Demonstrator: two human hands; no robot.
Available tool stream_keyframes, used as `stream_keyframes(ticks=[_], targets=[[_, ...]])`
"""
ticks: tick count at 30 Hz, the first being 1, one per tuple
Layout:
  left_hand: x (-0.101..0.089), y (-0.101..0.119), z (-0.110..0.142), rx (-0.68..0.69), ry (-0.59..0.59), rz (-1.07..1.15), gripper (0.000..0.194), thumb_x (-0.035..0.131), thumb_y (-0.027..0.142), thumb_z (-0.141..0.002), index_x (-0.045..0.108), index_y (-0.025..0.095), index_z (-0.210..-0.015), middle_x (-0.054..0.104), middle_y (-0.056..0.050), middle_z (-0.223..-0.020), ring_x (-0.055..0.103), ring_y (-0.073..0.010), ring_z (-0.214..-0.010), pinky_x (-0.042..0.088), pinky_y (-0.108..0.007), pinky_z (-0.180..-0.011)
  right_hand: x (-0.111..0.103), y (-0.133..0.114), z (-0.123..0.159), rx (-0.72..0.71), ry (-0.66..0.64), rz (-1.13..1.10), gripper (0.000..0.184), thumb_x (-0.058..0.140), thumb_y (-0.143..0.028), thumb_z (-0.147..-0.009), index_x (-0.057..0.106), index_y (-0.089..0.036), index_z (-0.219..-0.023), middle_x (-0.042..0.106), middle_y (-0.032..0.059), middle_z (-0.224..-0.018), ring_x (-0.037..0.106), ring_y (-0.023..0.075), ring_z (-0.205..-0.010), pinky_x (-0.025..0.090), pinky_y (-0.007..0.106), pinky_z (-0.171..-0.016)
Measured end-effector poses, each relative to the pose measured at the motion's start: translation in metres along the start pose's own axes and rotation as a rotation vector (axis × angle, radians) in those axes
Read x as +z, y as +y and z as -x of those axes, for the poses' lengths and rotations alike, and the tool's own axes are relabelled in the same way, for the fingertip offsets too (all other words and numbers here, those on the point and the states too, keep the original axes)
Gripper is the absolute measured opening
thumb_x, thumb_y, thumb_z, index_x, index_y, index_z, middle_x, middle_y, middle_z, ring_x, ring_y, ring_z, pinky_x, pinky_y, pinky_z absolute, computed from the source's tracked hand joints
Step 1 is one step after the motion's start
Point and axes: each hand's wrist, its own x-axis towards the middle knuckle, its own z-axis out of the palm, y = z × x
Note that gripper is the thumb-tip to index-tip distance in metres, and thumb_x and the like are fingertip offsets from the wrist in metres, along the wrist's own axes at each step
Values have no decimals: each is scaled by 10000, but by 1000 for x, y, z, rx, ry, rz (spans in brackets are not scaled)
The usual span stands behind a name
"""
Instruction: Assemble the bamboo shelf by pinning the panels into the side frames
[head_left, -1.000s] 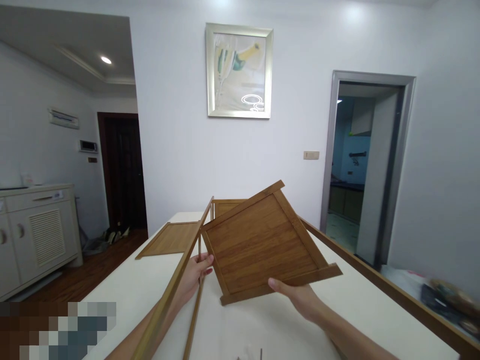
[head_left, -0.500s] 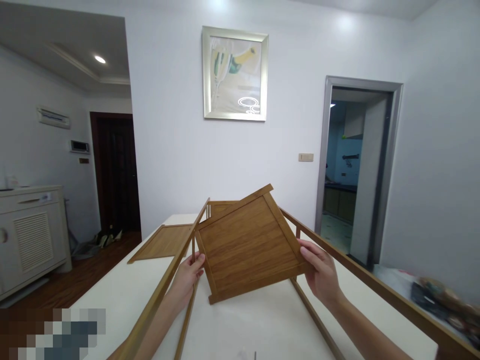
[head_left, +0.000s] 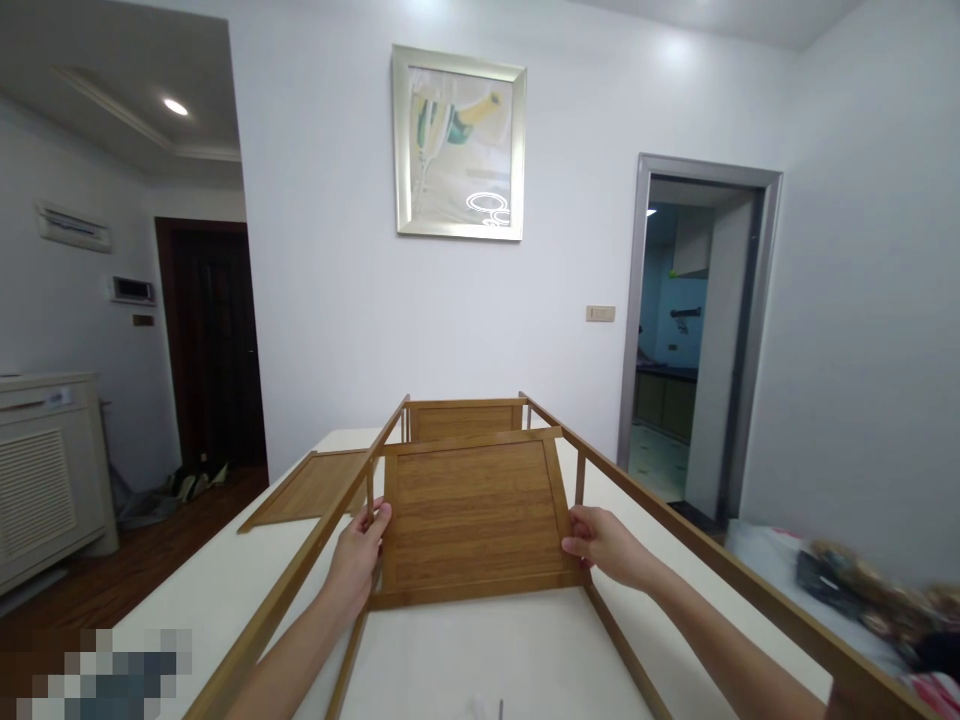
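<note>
A brown wooden shelf panel (head_left: 476, 515) stands nearly upright between the side rails of a wooden shelf frame (head_left: 292, 575), which lies on a white table. My left hand (head_left: 360, 550) pinches the panel's left edge, close to a short upright bar of the frame. At the right edge, my right hand (head_left: 600, 545) grips the panel with thumb and fingers. Behind it, another panel (head_left: 465, 420) sits at the frame's far end. The fingers behind the held panel are partly hidden.
A loose wooden panel (head_left: 311, 488) lies flat on the white table (head_left: 187, 620), left of the frame. At the lower right is a pile of bagged items (head_left: 847, 590). A pale cabinet (head_left: 45, 470) stands at far left. A thin metal piece (head_left: 501, 708) shows at the bottom.
The held panel has turned from a strong tilt to nearly level and sits lower between the rails. My right hand has moved left and slightly down with it. The view has shifted slightly.
</note>
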Motion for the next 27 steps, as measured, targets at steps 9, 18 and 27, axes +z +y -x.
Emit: stream_keyframes(ticks=[9,18,27], targets=[[-9,-1,2,10,-127,-89,708,820,544,-610,611,193,-1188,722,-34,-872,688,-198,-853,522,-302,-734,2,-1,-2,16,8,-126,241,715,-361,-618,530,-211,-657,504,-65,-531,515,133,-544,421,249,-508],[-20,-11,0,73,-141,-188,540,910,227,-448,708,136,-941,712,-25,-770,676,-191,-725,511,-304,-709,-2,1,-3,-15,22,-245,365,752,-479,-604,594,-182,-744,593,-33,-604,573,150,-602,426,256,-541],[-9,-20,2,55,-127,-151,536,896,247,-519,697,145,-1006,753,-90,-916,706,-213,-827,540,-332,-775,-13,2,-3,24,25,-184,351,766,-469,-594,589,-182,-689,625,-20,-602,581,146,-579,459,274,-562]])
